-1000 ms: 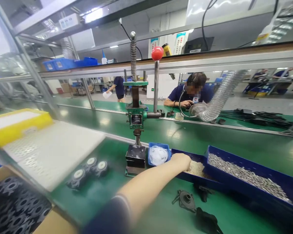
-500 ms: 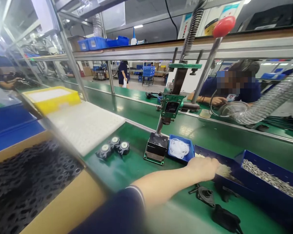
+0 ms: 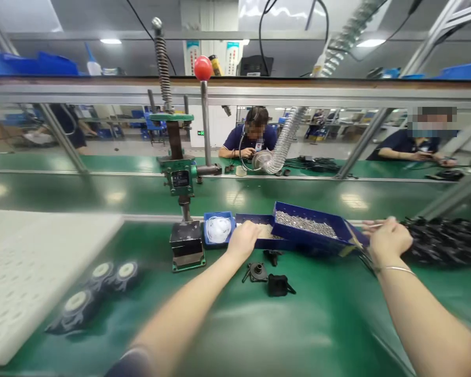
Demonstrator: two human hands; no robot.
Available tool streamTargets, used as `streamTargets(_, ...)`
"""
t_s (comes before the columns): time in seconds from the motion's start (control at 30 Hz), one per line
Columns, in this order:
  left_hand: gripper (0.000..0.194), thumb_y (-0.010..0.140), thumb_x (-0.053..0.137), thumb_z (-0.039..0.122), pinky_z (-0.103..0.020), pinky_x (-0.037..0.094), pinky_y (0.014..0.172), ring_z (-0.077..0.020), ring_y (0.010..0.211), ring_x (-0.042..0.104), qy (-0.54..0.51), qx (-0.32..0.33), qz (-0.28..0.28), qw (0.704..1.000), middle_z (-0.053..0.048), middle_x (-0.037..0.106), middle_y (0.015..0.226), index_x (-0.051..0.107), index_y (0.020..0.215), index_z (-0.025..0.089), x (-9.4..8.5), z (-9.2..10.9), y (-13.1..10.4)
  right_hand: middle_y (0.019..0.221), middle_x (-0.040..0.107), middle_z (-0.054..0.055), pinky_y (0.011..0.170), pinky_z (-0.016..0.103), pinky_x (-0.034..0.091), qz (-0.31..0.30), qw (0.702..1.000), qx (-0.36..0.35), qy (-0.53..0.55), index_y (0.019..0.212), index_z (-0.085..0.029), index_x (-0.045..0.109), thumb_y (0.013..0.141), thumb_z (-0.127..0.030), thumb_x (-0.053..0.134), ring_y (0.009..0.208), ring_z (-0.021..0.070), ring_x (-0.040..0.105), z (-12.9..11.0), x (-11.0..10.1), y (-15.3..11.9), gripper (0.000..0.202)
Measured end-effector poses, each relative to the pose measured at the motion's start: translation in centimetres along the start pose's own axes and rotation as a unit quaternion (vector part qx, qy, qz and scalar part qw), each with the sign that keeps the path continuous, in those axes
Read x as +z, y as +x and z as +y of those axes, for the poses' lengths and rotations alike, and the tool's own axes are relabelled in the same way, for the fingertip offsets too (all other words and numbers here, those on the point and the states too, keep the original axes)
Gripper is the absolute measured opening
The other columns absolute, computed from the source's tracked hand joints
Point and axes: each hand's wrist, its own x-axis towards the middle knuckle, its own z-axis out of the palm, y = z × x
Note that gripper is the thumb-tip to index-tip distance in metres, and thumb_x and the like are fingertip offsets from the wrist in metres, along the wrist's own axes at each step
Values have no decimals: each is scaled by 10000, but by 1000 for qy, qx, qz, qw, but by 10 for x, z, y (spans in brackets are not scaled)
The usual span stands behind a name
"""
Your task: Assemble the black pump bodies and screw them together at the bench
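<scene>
My left hand (image 3: 244,240) reaches into a dark blue bin (image 3: 255,217) of small cream-coloured pieces (image 3: 265,230). Its fingers are bent together at the bin's contents, and their tips are hidden. My right hand (image 3: 390,242) is beside the right end of a tilted blue bin (image 3: 314,242) holding many thin metal pins (image 3: 306,224). Blur around its fingers leaves their grip unclear; thin dark strands show just below it. Three black parts lie in front of the bins: a round flanged one (image 3: 258,271), a boxy one (image 3: 278,285) and a smaller one (image 3: 273,256).
A hand press (image 3: 186,238) with a red-knobbed lever (image 3: 203,69) stands left of a blue tray (image 3: 219,242) of white rings. Black assemblies with white discs (image 3: 102,270) lie by a white perforated board (image 3: 63,235). Black parts (image 3: 447,241) are heaped right. Co-workers (image 3: 251,133) sit opposite.
The view has swung to the right and levelled, bringing my right hand and the heap of black parts into sight. My left hand stays at the bin of cream-coloured pieces.
</scene>
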Motion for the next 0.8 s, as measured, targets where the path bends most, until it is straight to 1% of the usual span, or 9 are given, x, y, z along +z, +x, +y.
streamTargets(0.07,306,972,499,386,-372,486,951,-200,992,625,-82,-24,24,996,-69,680,961,680,865,164,-7,6,-24,632,544,-38,433,195,415,28,998,29,46,793,-154,576,1011,-374,468,459,65,492,-8,0,0,328)
streamTargets(0.17,355,908,569,478,-303,530,745,-166,726,639,-210,-89,10,974,-31,666,722,708,851,156,-16,5,-66,602,518,-40,425,206,397,3,994,30,106,784,-183,570,991,-378,468,420,62,480,-32,2,-27,302)
streamTargets(0.23,378,857,630,506,-277,526,651,-141,632,615,-278,-143,-8,950,-24,656,685,723,867,139,-24,-1,-93,685,589,-22,490,216,478,-78,987,37,135,918,-181,640,887,-401,640,504,80,579,-50,8,-70,222)
streamTargets(0.3,383,797,703,504,-267,534,639,-119,610,603,-329,-192,-17,924,-22,655,703,731,875,130,-35,-9,-113,702,652,3,545,264,553,-208,964,69,152,1021,-182,671,800,-451,728,581,138,665,-63,18,-128,353)
streamTargets(0.33,384,765,740,495,-267,543,648,-110,606,599,-349,-214,-18,912,-16,650,704,733,883,130,-41,-13,-121,749,682,14,606,283,580,-346,915,114,174,1099,-196,651,819,-465,708,655,154,698,-67,25,-158,393)
streamTargets(0.37,388,736,772,483,-268,552,659,-102,604,595,-365,-233,-16,901,-8,643,699,733,899,133,-48,-17,-128,746,698,34,589,300,588,-413,882,144,176,1077,-178,666,802,-484,719,654,176,709,-69,33,-187,416)
streamTargets(0.5,392,679,835,436,-266,576,692,-83,611,590,-408,-279,8,869,10,635,685,727,903,133,-72,-33,-143,661,704,52,509,288,561,-528,805,206,176,937,-136,701,767,-505,742,535,168,676,-59,60,-272,408)
streamTargets(0.67,440,661,857,401,-317,587,803,-118,712,655,-442,-288,25,849,-58,714,795,741,953,93,-85,-49,-148,741,740,69,624,302,569,-581,771,199,171,956,-132,728,821,-460,709,603,142,660,-35,77,-304,355)
streamTargets(0.8,406,695,837,364,-327,576,847,-138,759,686,-444,-276,33,852,-66,740,821,745,996,108,-87,-49,-145,766,736,54,644,307,558,-590,772,177,158,990,-153,735,864,-422,678,620,140,649,-25,74,-307,302)
